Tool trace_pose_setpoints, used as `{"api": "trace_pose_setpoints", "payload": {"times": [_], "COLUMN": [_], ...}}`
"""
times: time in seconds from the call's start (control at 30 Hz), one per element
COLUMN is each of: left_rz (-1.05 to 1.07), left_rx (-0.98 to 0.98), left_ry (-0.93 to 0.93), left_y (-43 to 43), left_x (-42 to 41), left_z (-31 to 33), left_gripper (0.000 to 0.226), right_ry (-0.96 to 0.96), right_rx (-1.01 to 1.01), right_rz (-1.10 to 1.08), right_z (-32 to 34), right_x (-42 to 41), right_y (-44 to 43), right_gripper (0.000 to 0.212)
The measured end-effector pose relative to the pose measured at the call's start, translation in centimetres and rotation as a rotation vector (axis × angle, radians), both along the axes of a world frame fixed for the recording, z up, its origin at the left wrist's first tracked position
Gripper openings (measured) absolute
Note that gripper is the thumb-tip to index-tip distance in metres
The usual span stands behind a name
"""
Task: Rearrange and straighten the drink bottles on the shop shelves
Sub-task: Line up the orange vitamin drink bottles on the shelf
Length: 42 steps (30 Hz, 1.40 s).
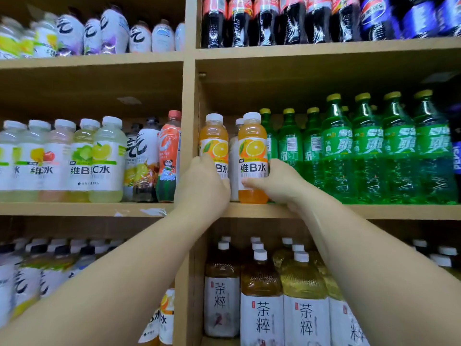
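Two orange vitamin-drink bottles with white caps stand upright at the left end of the middle right shelf (374, 211). My left hand (202, 182) wraps the lower half of the left orange bottle (214, 136). My right hand (277, 182) grips the right orange bottle (252, 146) from its right side, thumb across the label's base. A third white-capped bottle (239, 122) stands behind and between them, mostly hidden.
Green soda bottles (369, 148) fill the shelf right of my hands. A wooden divider (188, 96) stands just left. Pale vitamin-water bottles (82, 158) line the left shelf. Tea bottles (262, 300) stand below, cola bottles (264, 21) above.
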<state>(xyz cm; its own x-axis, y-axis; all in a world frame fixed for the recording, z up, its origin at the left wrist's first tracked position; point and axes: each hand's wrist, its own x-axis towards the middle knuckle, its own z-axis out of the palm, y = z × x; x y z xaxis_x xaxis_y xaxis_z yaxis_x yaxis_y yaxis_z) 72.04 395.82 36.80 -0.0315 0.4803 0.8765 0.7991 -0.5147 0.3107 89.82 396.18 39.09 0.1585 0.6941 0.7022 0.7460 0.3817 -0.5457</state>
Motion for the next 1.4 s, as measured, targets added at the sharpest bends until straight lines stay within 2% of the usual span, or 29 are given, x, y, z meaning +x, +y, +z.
{"api": "trace_pose_setpoints", "payload": {"times": [0.1, 0.2, 0.27, 0.47, 0.57, 0.7, 1.0, 1.2, 1.4], "left_rz": [0.043, 0.181, 0.264, 0.403, 0.401, 0.293, -0.010, -0.152, -0.291], "left_rx": [0.042, 0.072, 0.091, 0.112, 0.101, 0.027, -0.090, -0.027, 0.048], "left_ry": [0.047, 0.108, 0.121, 0.119, 0.150, 0.117, -0.093, -0.169, -0.270], "left_y": [0.5, 1.1, 1.4, 2.0, 2.2, 2.3, 2.0, -0.4, -5.1], "left_x": [0.5, 1.2, 1.8, 2.5, 2.7, 3.2, 3.2, 2.3, -2.0], "left_z": [0.1, 0.3, 0.5, 1.1, 1.2, 1.2, 0.7, -0.1, -2.4], "left_gripper": [0.057, 0.080, 0.090, 0.107, 0.094, 0.067, 0.056, 0.051, 0.036], "right_ry": [0.035, 0.077, 0.090, 0.086, 0.083, 0.089, 0.047, 0.018, 0.018], "right_rx": [-0.026, -0.050, -0.034, 0.004, 0.007, 0.004, 0.037, 0.188, 0.369], "right_rz": [0.038, 0.140, 0.160, 0.148, 0.151, 0.163, 0.131, 0.058, 0.102], "right_z": [0.0, -0.1, -0.3, -0.5, -0.5, -0.5, -0.8, -1.6, -3.0], "right_x": [2.4, 4.0, 4.1, 4.1, 4.2, 4.3, 4.3, 3.8, 2.8], "right_y": [-0.9, -1.6, -1.7, -1.6, -1.4, -1.2, -1.0, -1.8, -3.7], "right_gripper": [0.035, 0.025, 0.026, 0.033, 0.034, 0.035, 0.036, 0.040, 0.040]}}
